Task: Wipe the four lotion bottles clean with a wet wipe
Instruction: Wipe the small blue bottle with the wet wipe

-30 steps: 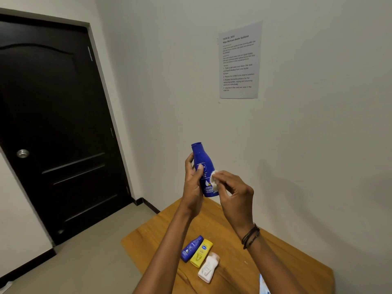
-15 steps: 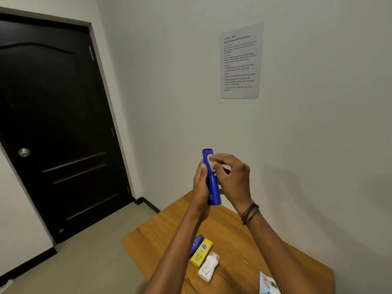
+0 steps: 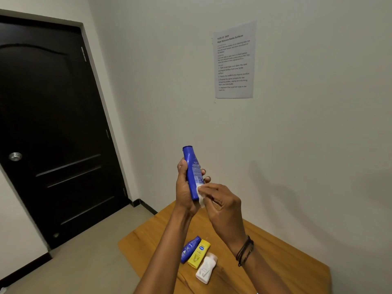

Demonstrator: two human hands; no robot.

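Note:
My left hand [image 3: 184, 188] holds a tall blue lotion bottle [image 3: 192, 169] upright in the air, cap up, its printed back label facing me. My right hand [image 3: 222, 205] pinches a white wet wipe [image 3: 200, 195] against the bottle's lower right side. On the wooden table [image 3: 275, 255] below lie three more bottles side by side: a small blue bottle [image 3: 189, 249], a yellow bottle [image 3: 199, 254] and a white bottle [image 3: 206, 268].
A black door [image 3: 53, 128] stands closed at the left. A printed instruction sheet [image 3: 233, 62] is taped to the white wall ahead. The table's left edge borders a grey floor [image 3: 84, 251].
The bottle has been turned in my left hand from edge-on to showing its back label. My right hand with the wipe has slid from the bottle's top down to its lower part.

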